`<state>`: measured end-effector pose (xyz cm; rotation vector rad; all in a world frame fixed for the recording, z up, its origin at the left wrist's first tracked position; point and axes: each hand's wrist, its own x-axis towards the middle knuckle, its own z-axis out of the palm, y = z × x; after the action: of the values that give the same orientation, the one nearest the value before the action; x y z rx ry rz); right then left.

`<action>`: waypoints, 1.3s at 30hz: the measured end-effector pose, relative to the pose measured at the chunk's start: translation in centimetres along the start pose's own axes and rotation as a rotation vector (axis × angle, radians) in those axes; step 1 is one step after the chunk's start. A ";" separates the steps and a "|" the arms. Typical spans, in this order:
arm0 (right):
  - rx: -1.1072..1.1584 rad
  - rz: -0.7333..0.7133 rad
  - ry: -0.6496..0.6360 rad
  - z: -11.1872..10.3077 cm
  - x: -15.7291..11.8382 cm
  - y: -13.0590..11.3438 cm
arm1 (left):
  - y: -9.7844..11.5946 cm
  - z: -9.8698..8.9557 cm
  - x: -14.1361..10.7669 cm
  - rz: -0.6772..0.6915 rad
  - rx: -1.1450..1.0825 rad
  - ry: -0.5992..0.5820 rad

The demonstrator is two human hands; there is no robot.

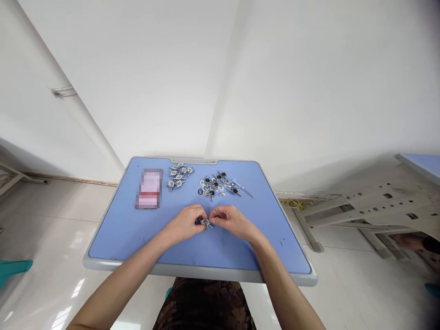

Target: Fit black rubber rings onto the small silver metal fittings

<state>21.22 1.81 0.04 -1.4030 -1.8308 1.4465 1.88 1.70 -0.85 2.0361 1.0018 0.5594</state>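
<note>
Close to the front middle of the blue desk, my left hand pinches a small silver metal fitting with an oval flange and a thin pin. Thumb and fingers of my right hand are closed at the fitting's right side. Whatever sits between those fingertips is too small to make out. Beyond my hands lies a loose pile of black-capped metal parts with rings and small pieces. Farther left is a group of similar silver fittings.
A phone with a blurred screen lies at the desk's left. A thin screwdriver-like rod rests right of the pile. White wall rises behind the desk. Another desk's frame stands at right, and a teal stool at left.
</note>
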 end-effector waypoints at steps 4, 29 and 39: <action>0.025 0.000 -0.014 0.1 0.1 0.0 | -0.2 0.1 0.0 0.011 0.008 0.000; -0.002 -0.041 0.135 -0.2 -0.2 -0.2 | -0.2 0.1 0.0 0.009 0.016 0.005; 0.356 -0.149 0.284 -1.8 -0.9 -0.9 | 0.1 -0.1 -0.1 -0.005 0.037 0.005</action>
<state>22.60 1.86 1.75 -1.1962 -1.3909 1.3387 1.80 1.64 -0.76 2.0655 1.0269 0.5472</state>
